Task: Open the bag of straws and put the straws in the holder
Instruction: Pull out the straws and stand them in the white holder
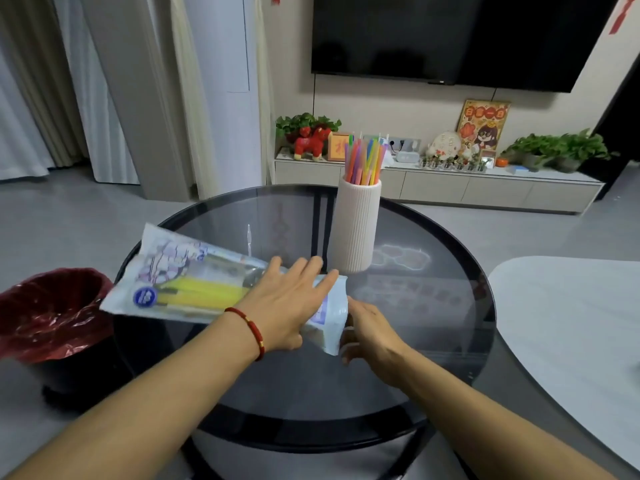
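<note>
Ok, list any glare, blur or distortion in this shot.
Head view: wide-angle bending bows the curtains and TV near the edges; the glass table mirrors the holder and room decor; glare streaks the bag; the right hand is slightly motion-blurred, the left hand sharper; lighting is soft and even.

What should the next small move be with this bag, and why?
Probably tear or pull open the bag's near end. The left hand lies flat on top of it, pinning it to the table, and the right hand is at that end's edge. The bag looks sealed, with yellow straws inside. The holder stands just behind, already holding coloured straws.
</note>
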Demonstrator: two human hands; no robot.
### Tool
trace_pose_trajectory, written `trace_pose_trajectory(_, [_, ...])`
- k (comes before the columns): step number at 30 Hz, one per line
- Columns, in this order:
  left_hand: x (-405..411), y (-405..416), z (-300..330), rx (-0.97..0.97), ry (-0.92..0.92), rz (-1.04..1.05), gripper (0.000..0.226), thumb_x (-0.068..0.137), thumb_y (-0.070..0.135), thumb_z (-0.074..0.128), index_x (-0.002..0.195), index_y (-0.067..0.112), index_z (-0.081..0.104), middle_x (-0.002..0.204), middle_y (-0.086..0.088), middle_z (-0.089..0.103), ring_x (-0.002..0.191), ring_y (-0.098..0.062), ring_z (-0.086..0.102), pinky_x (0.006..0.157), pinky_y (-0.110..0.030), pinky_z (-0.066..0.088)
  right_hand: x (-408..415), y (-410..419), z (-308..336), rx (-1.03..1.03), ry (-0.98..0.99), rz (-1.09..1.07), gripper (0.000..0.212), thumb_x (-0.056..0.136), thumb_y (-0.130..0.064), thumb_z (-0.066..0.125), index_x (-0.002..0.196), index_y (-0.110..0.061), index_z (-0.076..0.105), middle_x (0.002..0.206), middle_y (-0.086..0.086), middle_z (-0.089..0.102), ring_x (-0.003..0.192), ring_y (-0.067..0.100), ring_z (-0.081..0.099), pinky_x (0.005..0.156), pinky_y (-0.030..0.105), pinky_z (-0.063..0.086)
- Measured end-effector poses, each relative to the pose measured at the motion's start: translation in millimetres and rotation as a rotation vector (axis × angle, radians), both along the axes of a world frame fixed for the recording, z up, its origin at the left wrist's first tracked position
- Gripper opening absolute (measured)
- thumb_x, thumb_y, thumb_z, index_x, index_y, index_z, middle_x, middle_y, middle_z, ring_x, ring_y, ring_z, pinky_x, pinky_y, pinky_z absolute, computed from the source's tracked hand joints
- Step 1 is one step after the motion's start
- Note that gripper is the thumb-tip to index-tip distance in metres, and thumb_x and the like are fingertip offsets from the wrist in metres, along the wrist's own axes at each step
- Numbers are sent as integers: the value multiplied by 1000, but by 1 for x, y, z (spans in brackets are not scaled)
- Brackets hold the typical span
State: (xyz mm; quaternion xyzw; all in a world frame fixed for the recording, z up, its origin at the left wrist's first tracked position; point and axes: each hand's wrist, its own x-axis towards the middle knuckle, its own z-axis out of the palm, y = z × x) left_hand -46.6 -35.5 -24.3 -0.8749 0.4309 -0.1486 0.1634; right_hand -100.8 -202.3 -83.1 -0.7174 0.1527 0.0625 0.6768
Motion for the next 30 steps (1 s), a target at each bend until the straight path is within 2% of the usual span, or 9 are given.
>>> trace_pose_trajectory(5, [5,-7,30,247,-198,-117,123,64,33,84,155,6,6,142,-20,25,122,-36,37,103,-69,28,8,1,-2,355,72,-50,32,98,-31,54,101,-12,80,83,11,81,59,19,74,56,29,59])
trace_pose_trajectory(9, [9,-6,47,349,-299,-153,125,62,34,85,155,8,7,145,-20,28,125,-36,36,105,-73,23,14,7,-2,582,66,-67,28,101,-22,57,115,-8,76,101,13,83,83,22,82,66,33,65])
trace_pose_trajectory(12, [10,-1,53,351,-322,-119,127,61,33,86,155,9,5,145,-19,25,126,-35,34,106,-74,21,15,11,1,636,33,-62,26,101,-21,61,117,-8,77,112,15,81,97,25,81,68,34,66])
trace_pose_trajectory(16, [12,8,54,318,-311,-65,129,63,35,85,156,11,-1,149,-20,21,129,-35,31,106,-74,20,13,7,7,641,-9,-21,24,94,-26,75,104,-7,84,114,17,80,105,29,79,73,33,66])
trace_pose_trajectory(20, [16,14,48,245,-262,-24,129,65,32,85,156,12,-4,153,-20,18,134,-36,28,107,-74,18,10,-2,5,618,-55,-41,37,77,-16,80,107,6,77,113,23,79,93,27,81,71,28,66])
trace_pose_trajectory(23, [18,18,36,161,-210,9,128,66,30,85,156,16,-5,153,-19,20,135,-35,29,109,-74,14,9,-10,2,588,-82,-60,41,73,-9,80,109,9,75,109,22,80,91,26,81,70,24,64])
trace_pose_trajectory(27, [21,28,8,35,11,160,127,69,21,81,156,27,-12,153,-13,15,140,-31,27,110,-75,9,7,-37,2,529,-130,-166,34,67,-6,82,98,7,76,91,17,81,77,22,81,66,21,64])
trace_pose_trajectory(30, [25,35,-10,-36,197,233,128,70,9,74,152,41,-19,143,-5,21,131,-26,34,111,-75,9,2,-64,3,455,-165,-216,31,67,-6,82,95,6,77,88,19,80,74,23,81,65,21,64])
